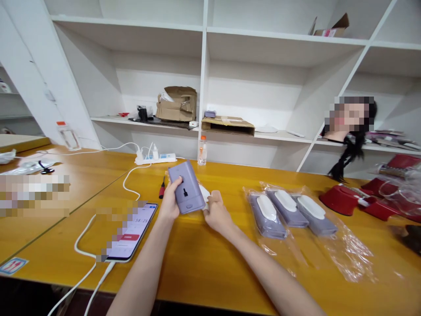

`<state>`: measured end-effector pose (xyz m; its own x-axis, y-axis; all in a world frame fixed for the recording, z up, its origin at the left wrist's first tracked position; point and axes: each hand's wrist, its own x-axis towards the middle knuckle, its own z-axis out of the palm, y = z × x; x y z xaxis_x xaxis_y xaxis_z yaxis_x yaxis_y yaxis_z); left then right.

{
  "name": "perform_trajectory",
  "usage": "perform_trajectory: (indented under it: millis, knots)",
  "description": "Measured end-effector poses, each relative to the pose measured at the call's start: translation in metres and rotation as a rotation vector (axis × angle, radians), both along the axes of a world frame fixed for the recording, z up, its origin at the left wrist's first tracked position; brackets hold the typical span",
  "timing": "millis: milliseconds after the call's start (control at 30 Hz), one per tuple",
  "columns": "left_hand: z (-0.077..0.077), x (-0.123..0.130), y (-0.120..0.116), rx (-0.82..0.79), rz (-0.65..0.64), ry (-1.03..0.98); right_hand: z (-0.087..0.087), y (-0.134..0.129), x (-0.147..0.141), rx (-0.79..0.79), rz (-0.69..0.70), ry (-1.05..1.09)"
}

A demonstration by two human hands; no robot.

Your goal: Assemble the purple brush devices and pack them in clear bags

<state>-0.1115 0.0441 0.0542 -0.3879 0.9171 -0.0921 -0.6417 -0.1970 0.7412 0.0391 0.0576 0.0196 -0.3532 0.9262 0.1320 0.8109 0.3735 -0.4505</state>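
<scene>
My left hand [171,197] grips a flat purple plastic case [190,193] by its left side, thumb on its face. The case is tilted and has a dark keyhole-like slot. My right hand [217,213] is closed at the case's lower right edge, pinching a white oval piece [204,192] that is partly hidden behind the case and fingers. To the right lie several purple cases in clear bags [268,215], each with a white oval piece on top. A red-handled screwdriver [162,191] rests on the table just left of the held case.
A lit phone [134,232] with a white cable lies at the left. Behind it stand a power strip [156,158] and a clear bottle with an orange cap [202,151]. Red plastic parts [340,199] and a mannequin head [350,118] are at the right. White shelves [256,87] rise behind the table.
</scene>
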Motion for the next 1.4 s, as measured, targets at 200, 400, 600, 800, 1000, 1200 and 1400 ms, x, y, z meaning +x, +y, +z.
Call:
perform_trajectory:
  millis: [200, 400, 600, 800, 1000, 1200, 1400]
  knots:
    - [-0.002, 0.012, -0.012, -0.017, -0.454, 0.375, 0.03, 0.008, 0.054, -0.114, -0.04, 0.412]
    - [-0.004, 0.02, -0.016, 0.004, -0.703, 0.69, 0.055, -0.004, 0.075, -0.136, 0.043, 0.953]
    - [-0.005, 0.017, -0.017, 0.068, -0.791, 0.854, 0.048, -0.002, 0.079, -0.182, 0.2, 0.935]
    - [-0.004, 0.018, -0.018, 0.089, -0.809, 0.828, 0.045, -0.005, 0.083, -0.152, 0.246, 0.818]
    - [-0.004, 0.018, -0.018, 0.075, -0.866, 0.792, 0.045, -0.01, 0.083, -0.099, 0.307, 0.748]
    - [-0.006, 0.019, -0.018, 0.1, -0.893, 0.788, 0.044, -0.014, 0.08, -0.085, 0.335, 0.749]
    - [-0.003, 0.02, -0.021, 0.131, -0.883, 0.765, 0.044, -0.02, 0.081, -0.109, 0.368, 0.733]
